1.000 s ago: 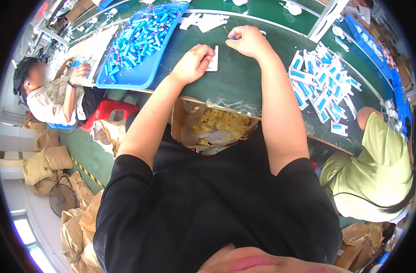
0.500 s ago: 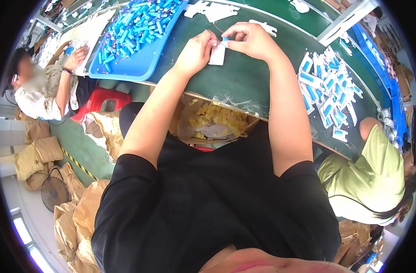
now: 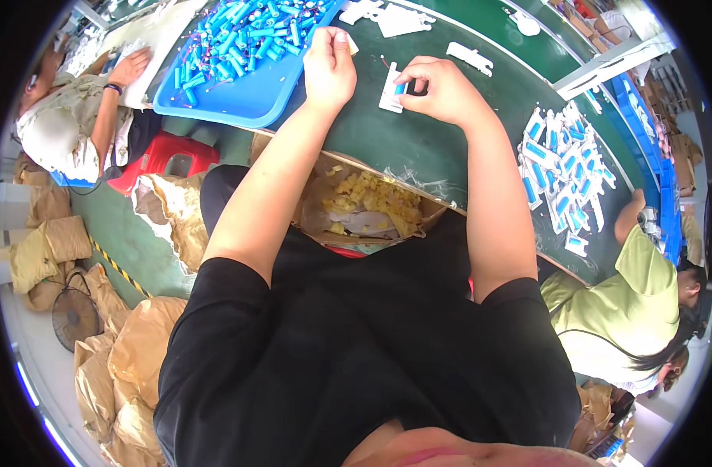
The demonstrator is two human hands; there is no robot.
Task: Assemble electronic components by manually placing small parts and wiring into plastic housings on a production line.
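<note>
My right hand pinches a white plastic holder with a blue cylindrical battery in it, low over the green tabletop. A thin dark red wire rises from the holder's far end. To the left, my left hand is closed, thumb on top, beside the blue tray's right edge. A small pale piece shows at its fingertips, mostly hidden by the fingers. The blue tray is heaped with wired blue batteries.
White plastic holders lie at the far side, another beyond my right hand. Holders with batteries are piled right. A box of yellow scraps sits below the table edge. Co-workers sit left and right.
My hands were close together at the white holder; my left hand has moved away toward the tray. The right hand keeps the holder, now with the battery lying in it.
</note>
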